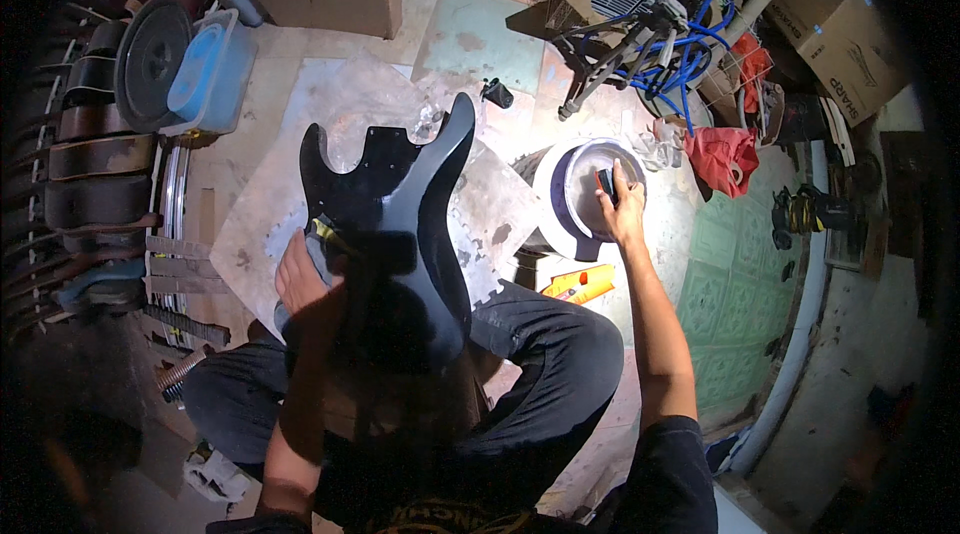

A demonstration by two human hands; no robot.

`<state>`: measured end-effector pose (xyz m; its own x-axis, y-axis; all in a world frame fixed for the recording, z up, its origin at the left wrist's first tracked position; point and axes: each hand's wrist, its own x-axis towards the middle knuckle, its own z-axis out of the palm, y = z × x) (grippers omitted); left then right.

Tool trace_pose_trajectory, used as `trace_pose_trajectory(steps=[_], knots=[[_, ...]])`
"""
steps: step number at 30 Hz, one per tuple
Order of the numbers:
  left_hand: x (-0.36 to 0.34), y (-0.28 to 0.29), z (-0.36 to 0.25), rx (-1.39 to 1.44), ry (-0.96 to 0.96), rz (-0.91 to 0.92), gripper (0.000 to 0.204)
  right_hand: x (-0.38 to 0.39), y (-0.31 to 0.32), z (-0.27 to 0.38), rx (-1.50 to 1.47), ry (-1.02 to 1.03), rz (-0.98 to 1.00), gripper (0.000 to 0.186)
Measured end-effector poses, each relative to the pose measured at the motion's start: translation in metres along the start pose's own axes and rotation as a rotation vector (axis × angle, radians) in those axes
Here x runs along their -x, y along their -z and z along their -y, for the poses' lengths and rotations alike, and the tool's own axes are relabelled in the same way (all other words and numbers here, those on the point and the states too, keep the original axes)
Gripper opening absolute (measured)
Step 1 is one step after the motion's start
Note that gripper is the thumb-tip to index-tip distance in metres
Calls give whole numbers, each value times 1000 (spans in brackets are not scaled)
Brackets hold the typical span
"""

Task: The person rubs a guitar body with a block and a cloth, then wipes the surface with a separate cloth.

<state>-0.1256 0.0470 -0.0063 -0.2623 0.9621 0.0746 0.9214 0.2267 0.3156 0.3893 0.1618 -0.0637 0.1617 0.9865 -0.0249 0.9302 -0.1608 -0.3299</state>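
Observation:
A glossy black electric guitar body (pixel 400 204) rests across my lap, its two horns pointing away from me. My left hand (pixel 300 276) is closed against the guitar body's left edge, partly in shadow. By its fingertips shows a small yellowish patch (pixel 323 228); I cannot make out what it is. Over to the right, my right hand (pixel 627 206) grips a small dark block with a red side (pixel 605 184). That hand is above the mouth of a round white basin (pixel 568 219); what lies inside is hard to see.
Several guitar bodies (pixel 95 159) are racked at the left, beside a clear plastic tub (pixel 225 84). A small black cup-like thing (pixel 497 92) lies beyond the guitar body. Blue hose (pixel 690 54) and a red bag (pixel 722 162) are at far right. An orange packet (pixel 580 283) lies by my knee.

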Motion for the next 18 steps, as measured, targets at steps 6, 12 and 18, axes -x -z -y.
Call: trace_pose_trajectory(steps=[6,12,18], knots=[[-4,6,-12,56,56,35,66,-4,-25,-3,138,35,-43,72],[-1,2,-1,62,7,-12,67,-5,-19,15,43,97,-249,72],[10,11,6,94,-33,-122,69,6,59,77,-1379,-400,214,60]])
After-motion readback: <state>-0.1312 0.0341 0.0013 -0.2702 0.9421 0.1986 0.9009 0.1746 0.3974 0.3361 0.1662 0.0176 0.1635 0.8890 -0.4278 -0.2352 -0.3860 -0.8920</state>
